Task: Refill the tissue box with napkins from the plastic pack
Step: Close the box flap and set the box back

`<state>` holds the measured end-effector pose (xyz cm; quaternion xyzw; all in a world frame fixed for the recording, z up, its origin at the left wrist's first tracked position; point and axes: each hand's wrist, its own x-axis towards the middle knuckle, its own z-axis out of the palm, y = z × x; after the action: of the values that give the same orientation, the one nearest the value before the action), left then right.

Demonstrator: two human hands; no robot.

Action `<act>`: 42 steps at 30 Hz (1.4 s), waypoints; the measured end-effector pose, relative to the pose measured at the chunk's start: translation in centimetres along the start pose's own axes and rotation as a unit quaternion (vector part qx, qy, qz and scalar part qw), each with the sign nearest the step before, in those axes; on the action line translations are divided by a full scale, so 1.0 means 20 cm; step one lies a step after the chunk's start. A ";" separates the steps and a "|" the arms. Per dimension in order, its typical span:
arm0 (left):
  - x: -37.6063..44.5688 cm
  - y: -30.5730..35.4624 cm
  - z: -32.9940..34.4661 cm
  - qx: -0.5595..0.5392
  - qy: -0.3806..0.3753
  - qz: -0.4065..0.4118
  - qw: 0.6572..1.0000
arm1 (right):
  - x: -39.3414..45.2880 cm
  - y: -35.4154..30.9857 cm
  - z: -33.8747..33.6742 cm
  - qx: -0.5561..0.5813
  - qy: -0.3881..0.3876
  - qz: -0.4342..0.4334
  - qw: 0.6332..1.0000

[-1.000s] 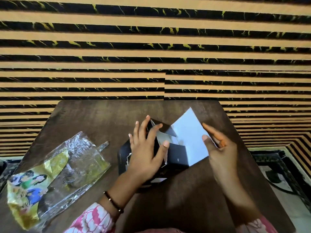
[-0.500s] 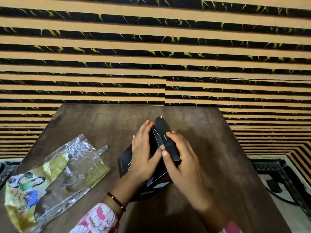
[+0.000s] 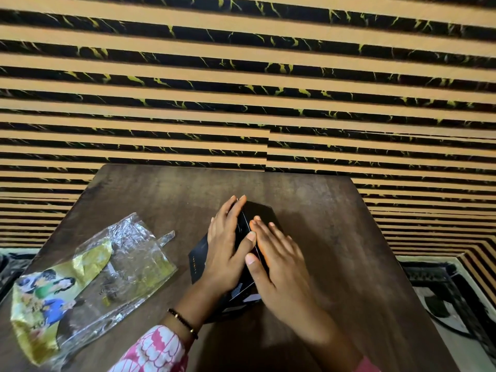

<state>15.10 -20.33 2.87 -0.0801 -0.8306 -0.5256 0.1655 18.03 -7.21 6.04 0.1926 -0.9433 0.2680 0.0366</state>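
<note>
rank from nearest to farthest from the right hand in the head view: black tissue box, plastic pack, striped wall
1. black tissue box, under the right hand, touching it.
2. plastic pack, lying at the table's left.
3. striped wall, behind the table's far edge.

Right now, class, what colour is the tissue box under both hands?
Black, best seen in the head view: the tissue box.

Matt black card tissue box [image 3: 199, 260], crinkled glossy plastic pack [image 3: 88, 275], worn wooden table [image 3: 335, 237]

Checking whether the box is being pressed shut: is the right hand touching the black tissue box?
Touching. The head view shows the right hand lying flat with straight fingers on top of the black tissue box, no gap visible.
</note>
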 end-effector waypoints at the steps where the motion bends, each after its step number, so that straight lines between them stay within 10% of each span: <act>1: 0.00 0.00 0.00 0.001 -0.001 -0.003 1.000 | 0.00 -0.01 -0.01 -0.007 -0.006 -0.001 1.000; 8: -0.05 -0.08 -0.01 0.097 -0.051 -0.044 0.993 | -0.01 0.05 -0.03 0.026 0.001 0.056 0.998; 14: -0.24 -0.25 -0.07 0.077 0.020 -0.343 0.936 | -0.13 0.32 0.09 0.291 -0.002 0.165 0.942; 28: -0.36 -0.26 -0.10 -0.267 0.041 -0.349 0.897 | -0.17 0.40 0.37 0.512 0.076 0.350 0.780; 42: 0.30 -0.54 -0.11 -0.180 -0.003 -0.326 0.928 | 0.46 0.57 0.41 0.527 0.109 0.310 0.784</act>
<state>6.58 -27.24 -3.33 0.1649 -0.7026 -0.6913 -0.0344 5.48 -5.63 -5.03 -0.1515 -0.6536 0.7396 -0.0537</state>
